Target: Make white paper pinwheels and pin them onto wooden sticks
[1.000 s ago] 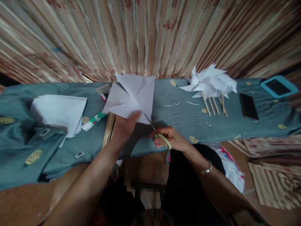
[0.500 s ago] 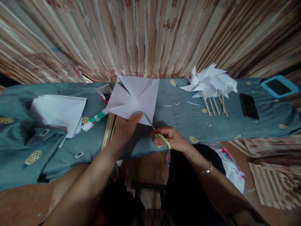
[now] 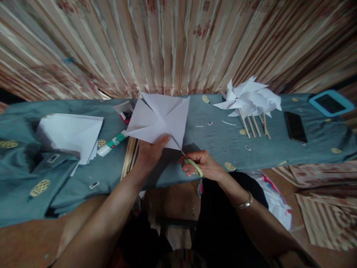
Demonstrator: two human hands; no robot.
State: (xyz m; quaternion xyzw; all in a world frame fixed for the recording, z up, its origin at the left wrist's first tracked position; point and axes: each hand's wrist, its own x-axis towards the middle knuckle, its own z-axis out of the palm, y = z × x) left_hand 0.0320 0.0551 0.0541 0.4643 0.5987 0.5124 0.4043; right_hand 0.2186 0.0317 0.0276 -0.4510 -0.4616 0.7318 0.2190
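My left hand (image 3: 153, 149) pinches the near edge of a white paper square (image 3: 170, 111), thumb on top and fingers hidden beneath. Slits run from the paper's corners toward its middle. In my right hand (image 3: 203, 163) are scissors with pale green handles (image 3: 195, 166); their blades lie along the near right corner of the sheet. Left of the paper are a glue stick (image 3: 112, 143), a small open box (image 3: 125, 111) with dark contents, and a bundle of wooden sticks (image 3: 129, 156), partly covered by my left forearm and the paper.
A stack of white paper (image 3: 72, 134) lies at the left on the blue-green cloth (image 3: 217, 145). To the right are several paper pinwheels (image 3: 245, 97) on sticks, a dark phone (image 3: 295, 127) and a blue-framed tablet (image 3: 331, 102). A pleated curtain (image 3: 173, 44) hangs behind.
Hardly anything differs. The paper and both hands have shifted very slightly right and down in the view, with the scissor blades still at the same corner.
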